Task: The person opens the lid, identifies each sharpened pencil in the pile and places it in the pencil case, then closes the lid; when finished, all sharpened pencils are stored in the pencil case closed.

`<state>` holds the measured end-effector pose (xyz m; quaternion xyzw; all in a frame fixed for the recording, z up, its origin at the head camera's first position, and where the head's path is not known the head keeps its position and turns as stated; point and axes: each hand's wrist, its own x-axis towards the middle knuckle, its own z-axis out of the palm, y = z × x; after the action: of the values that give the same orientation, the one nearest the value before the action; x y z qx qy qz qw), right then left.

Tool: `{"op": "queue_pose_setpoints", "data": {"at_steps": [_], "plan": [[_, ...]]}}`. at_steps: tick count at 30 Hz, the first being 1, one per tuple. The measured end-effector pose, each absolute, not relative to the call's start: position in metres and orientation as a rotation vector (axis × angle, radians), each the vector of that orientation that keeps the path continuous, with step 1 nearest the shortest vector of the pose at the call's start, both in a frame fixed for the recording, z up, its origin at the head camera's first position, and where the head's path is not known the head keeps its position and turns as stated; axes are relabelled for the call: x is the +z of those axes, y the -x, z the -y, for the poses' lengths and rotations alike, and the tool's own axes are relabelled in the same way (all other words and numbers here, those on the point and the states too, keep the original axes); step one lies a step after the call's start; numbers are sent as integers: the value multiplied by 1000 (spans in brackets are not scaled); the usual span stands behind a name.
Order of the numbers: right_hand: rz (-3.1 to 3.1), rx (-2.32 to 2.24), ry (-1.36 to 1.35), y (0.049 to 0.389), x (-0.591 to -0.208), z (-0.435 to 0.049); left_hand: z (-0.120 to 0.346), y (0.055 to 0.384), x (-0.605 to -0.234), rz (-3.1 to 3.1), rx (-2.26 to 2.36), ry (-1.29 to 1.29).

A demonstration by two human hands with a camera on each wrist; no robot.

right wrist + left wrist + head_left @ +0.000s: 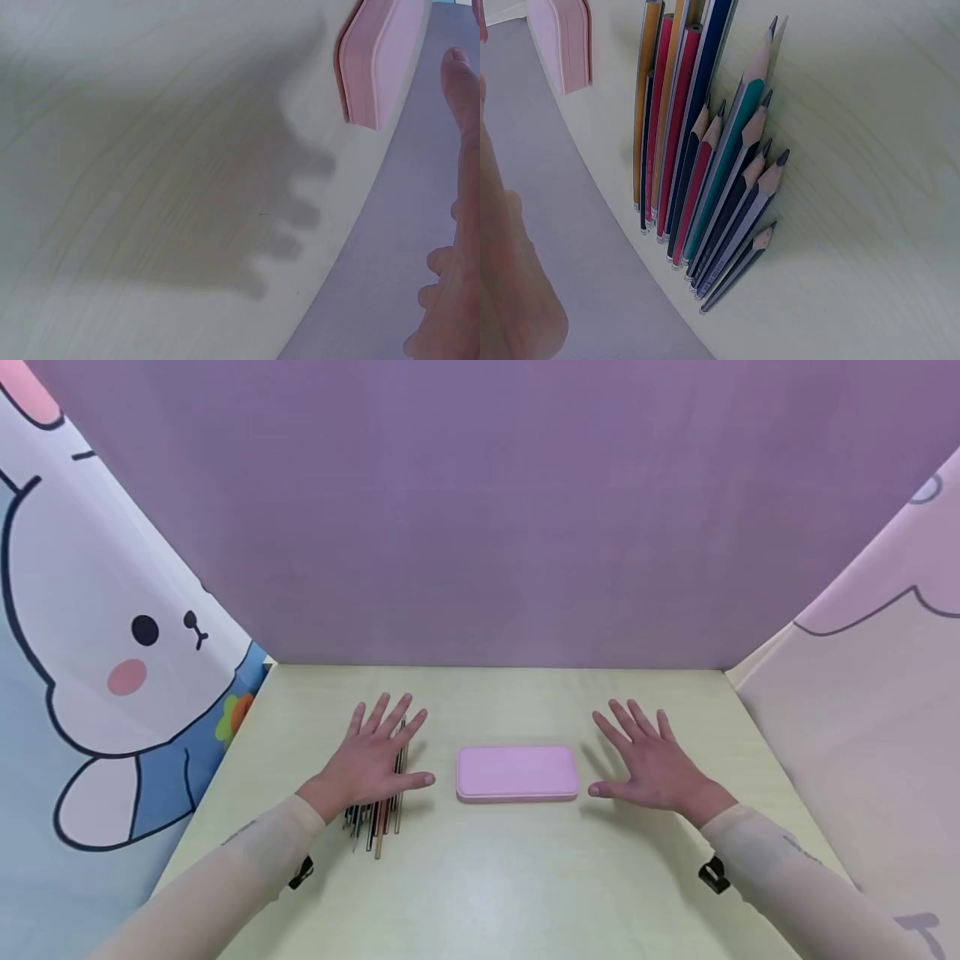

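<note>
My left grip (367, 764) hangs released and spread over loose pencils (705, 163) on the counter (517, 877), my right grip (651, 768) equally empty beside a closed pink case (517, 772), and a low, gentle touch should keep the pencils from rolling apart.

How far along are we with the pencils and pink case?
Done: nothing evident; the pencils lie outside the pink case, which looks closed. In hand: nothing; the left hand spreads over the pencils, the right hand is beside the case. Left: seemingly all handling; both lie ungripped on the table.
</note>
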<state>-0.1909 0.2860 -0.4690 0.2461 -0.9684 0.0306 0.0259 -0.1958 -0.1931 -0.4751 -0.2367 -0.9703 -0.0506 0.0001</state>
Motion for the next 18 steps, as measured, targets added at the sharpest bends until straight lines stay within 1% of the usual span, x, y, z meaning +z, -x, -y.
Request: {"op": "queue_pose_setpoints", "data": {"at_steps": [10, 14, 18], "plan": [[2970, 171, -812, 195, -460, -286, 189, 197, -476, 2998, -178, 761], [2970, 349, -872, 197, -456, -283, 181, 195, -472, 2980, -267, 787], [3013, 624, -913, 199, -455, -280, 172, 194, -470, 2974, -359, 810]]}}
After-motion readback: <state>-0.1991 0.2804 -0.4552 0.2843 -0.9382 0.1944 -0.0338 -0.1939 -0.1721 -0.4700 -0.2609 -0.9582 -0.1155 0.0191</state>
